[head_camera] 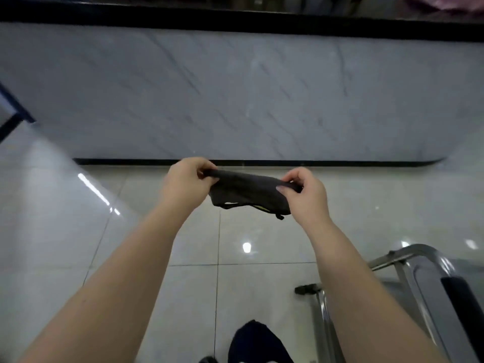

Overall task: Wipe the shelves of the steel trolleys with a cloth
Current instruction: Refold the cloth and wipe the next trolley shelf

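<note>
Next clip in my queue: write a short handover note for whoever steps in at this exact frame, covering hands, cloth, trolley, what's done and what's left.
Left hand: pinches the left end of the dark cloth.
Right hand: pinches the cloth's right end.
Cloth: held between both hands in the air above the tiled floor, touching nothing else.
Trolley: only part of its steel frame shows at the lower right, beside the right forearm; the cloth is apart from it.
Done: no wiped shelf can be confirmed from this view.
Left: bring the cloth down to the trolley and wipe its shelves.
</note>
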Motion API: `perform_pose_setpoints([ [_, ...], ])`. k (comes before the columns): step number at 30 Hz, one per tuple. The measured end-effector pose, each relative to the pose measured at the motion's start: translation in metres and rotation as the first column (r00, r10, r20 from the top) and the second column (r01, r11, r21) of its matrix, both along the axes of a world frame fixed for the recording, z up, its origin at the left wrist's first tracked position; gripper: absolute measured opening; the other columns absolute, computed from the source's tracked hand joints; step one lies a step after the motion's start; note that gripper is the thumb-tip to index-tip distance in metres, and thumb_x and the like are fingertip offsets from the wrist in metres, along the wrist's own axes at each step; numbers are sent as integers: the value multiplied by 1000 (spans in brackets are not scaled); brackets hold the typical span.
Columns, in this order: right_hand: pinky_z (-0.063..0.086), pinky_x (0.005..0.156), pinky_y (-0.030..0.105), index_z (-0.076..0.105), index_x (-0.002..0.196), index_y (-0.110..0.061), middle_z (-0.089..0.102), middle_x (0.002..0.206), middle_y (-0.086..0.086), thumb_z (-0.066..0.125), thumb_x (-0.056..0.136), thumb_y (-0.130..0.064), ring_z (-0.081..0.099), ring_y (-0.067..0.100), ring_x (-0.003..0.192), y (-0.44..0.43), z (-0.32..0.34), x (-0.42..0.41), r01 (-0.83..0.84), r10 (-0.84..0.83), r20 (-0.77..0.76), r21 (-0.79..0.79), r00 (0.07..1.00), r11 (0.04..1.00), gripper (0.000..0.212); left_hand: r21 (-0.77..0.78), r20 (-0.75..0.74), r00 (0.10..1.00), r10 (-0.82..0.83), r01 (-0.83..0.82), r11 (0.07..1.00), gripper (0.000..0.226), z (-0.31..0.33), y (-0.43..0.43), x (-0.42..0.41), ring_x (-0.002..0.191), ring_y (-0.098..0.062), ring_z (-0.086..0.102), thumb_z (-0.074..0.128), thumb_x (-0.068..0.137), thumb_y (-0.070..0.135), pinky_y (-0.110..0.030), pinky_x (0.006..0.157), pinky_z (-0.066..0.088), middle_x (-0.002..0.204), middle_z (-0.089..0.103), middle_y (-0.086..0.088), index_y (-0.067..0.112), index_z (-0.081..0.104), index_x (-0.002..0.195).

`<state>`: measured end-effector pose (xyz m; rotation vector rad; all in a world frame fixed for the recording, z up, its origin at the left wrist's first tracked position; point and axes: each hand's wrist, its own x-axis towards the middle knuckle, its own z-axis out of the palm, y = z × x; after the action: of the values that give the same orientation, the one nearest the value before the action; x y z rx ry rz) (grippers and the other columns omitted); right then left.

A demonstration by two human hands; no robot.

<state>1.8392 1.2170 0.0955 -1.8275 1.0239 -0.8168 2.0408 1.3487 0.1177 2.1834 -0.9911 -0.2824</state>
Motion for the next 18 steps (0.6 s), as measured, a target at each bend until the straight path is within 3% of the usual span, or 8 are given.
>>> perform_pose_setpoints([
  [3,40,62,4,58,78,-33,63,79,-16,73,82,-9,59,-2,78,-56,4,10,116,-116,12,-7,993,993,28,55,110,989,-102,97,994,11,4,-83,25,84,-14,64,70,81,26,-32,76,51,83,67,15,34,71,89],
  [6,42,65,5,60,80,-31,64,79,-19,72,82,-8,59,-2,80,-121,6,16,195,-194,66,-10,979,981,27,52,209,954,-214,208,977,11,11,-167,44,84,-16,63,69,82,29,-33,76,50,85,68,13,31,71,92],
  [12,43,71,16,60,80,-24,61,84,-11,71,83,-6,55,-3,78,-255,24,29,351,-348,84,-21,934,936,21,40,106,934,-340,338,940,8,31,-324,64,84,-14,63,72,81,32,-34,77,53,84,68,12,36,69,87],
  [18,36,69,2,56,79,-32,60,87,-10,68,83,-5,54,-7,83,-366,38,17,499,-493,78,-152,867,853,30,-52,133,854,-502,512,857,13,43,-479,57,86,-11,62,70,84,28,-34,79,51,81,64,19,41,66,82],
])
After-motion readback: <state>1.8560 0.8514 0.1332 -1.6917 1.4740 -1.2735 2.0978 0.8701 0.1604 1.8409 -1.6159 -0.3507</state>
